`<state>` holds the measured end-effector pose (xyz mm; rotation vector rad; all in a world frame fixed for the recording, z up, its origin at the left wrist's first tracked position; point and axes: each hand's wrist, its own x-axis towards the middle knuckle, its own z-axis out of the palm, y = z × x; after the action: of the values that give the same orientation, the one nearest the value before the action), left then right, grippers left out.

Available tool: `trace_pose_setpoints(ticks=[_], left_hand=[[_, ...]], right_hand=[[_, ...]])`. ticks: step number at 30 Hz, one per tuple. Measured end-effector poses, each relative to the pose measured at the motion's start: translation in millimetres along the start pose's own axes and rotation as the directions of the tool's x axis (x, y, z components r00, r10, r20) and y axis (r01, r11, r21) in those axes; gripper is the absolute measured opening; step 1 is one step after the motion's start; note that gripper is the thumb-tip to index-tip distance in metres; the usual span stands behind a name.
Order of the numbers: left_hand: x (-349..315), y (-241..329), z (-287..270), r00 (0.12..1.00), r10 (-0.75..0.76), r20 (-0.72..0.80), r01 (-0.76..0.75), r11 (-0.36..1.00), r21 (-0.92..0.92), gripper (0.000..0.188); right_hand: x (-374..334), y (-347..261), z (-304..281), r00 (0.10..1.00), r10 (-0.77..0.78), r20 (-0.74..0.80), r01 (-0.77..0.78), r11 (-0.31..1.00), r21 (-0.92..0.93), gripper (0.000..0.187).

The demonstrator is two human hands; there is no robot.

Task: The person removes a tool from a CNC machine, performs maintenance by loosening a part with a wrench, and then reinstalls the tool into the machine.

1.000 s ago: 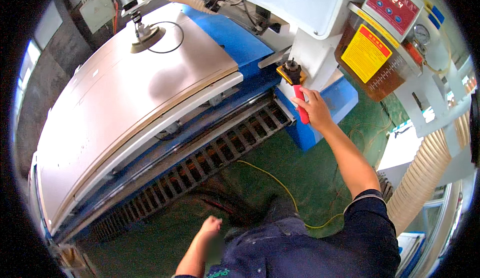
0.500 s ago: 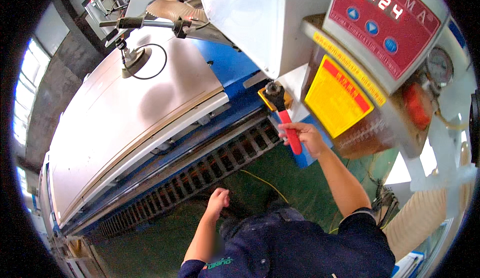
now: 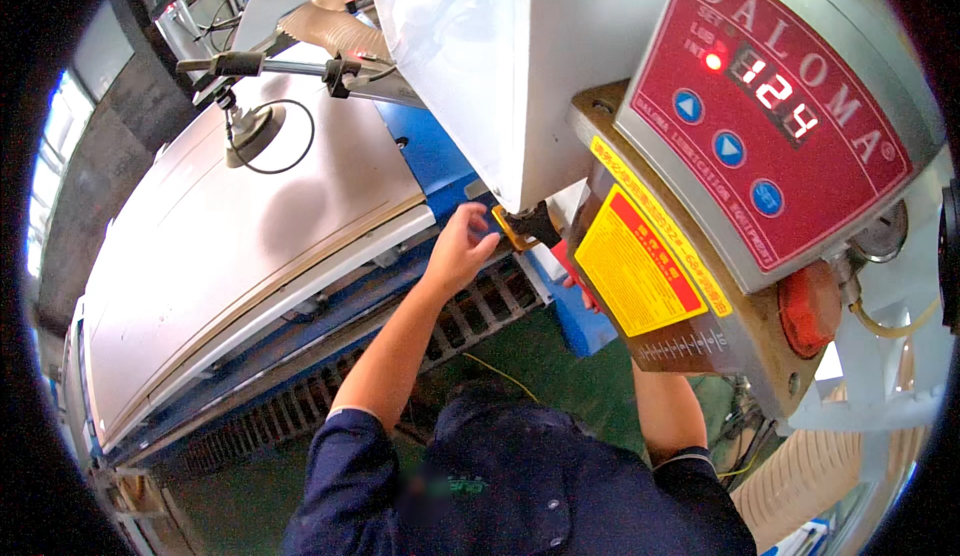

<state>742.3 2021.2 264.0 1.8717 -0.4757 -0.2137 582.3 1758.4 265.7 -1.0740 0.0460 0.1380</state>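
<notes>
My left hand [image 3: 463, 246] is raised beside the yellow bracket [image 3: 508, 233], its thumb apart from the fingers and nothing visible in it. Just right of that bracket is the black head of a red-handled wrench [image 3: 540, 224]. Only a short stretch of its red handle shows. A few fingers of my right hand [image 3: 588, 296] are seen at the handle's lower end. The grey lubrication pump unit hides most of that hand and the wrist. Whatever lies inside the wrench head is hidden under the white machine housing [image 3: 500, 76].
The pump unit [image 3: 790, 106] with its red panel hangs close on the right. At left, a pale board [image 3: 250, 226] lies on the blue machine bed, with a suction cup [image 3: 258, 136] on it. A slotted cable chain [image 3: 460, 331] runs along the bed. A ribbed hose [image 3: 800, 471] is lower right.
My left hand has come up from near my body to the yellow bracket and opened. The right hand with the wrench has passed partly behind the pump unit as the view shifted.
</notes>
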Motion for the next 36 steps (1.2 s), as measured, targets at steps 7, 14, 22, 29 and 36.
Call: trace_pose_setpoints(ticks=[7, 14, 22, 29, 36], left_hand=[[62.0, 7.3, 4.0, 0.894, 0.261, 0.364, -0.328, 0.935, 0.136, 0.057], [65.7, 14.4, 7.8, 0.915, 0.232, 0.331, -0.226, 0.972, -0.058, 0.06], [73.8, -24.5, 30.4, 0.896, 0.393, 0.206, -0.343, 0.908, -0.24, 0.068], [73.0, -28.0, 32.4, 0.938, 0.312, 0.152, -0.297, 0.948, -0.117, 0.055], [81.5, -19.3, 14.8, 0.859, 0.253, 0.444, -0.167, 0.96, -0.224, 0.084]], right_hand=[[-5.9, -5.6, 2.8, 0.992, -0.041, -0.122, 0.035, 0.998, -0.055, 0.027], [-38.3, 21.4, 20.0, 0.965, -0.013, -0.261, -0.013, 0.995, -0.1, 0.026], [-82.5, 54.6, 43.6, 0.91, -0.017, -0.415, -0.05, 0.987, -0.151, 0.024], [-78.0, 65.2, 61.8, 0.884, -0.055, -0.465, -0.004, 0.992, -0.125, 0.022], [-91.0, 72.5, 61.9, 0.868, 0.018, -0.497, -0.044, 0.998, -0.041, 0.022]])
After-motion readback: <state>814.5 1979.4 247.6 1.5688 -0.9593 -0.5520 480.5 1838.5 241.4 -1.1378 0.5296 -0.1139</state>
